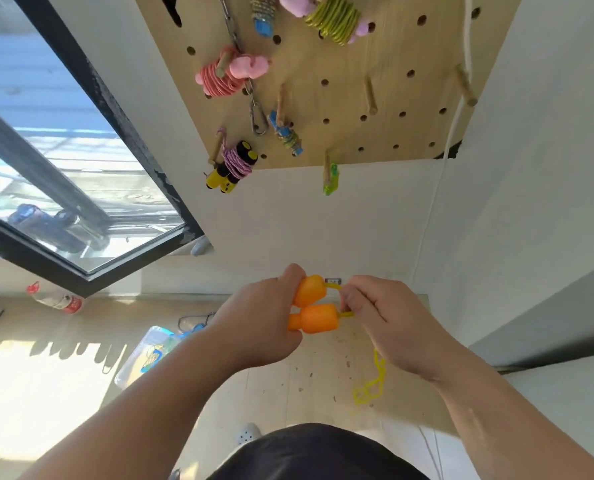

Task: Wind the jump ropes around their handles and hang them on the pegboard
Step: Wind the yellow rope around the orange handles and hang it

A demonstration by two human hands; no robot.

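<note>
My left hand (261, 323) grips two orange jump-rope handles (314, 308) side by side, their rope ends pointing right. My right hand (389, 323) pinches the yellow rope (371, 386) right at the handles; the rest hangs below my wrist in a loose tangle above the floor. Above, the wooden pegboard (375, 74) carries several wound ropes: a pink one (229, 74), a yellow-black one with purple cord (233, 166), a blue one (286, 135), a green-yellow one (333, 20) and a small green one (330, 178).
Bare wooden pegs (370, 95) (465, 84) stick out on the pegboard's right part. A chain with a carabiner (257, 116) hangs on the board. A white cord (461, 98) runs down the wall. On the floor lie a plastic bag (150, 355) and a bottle (55, 298); a window (63, 168) is at left.
</note>
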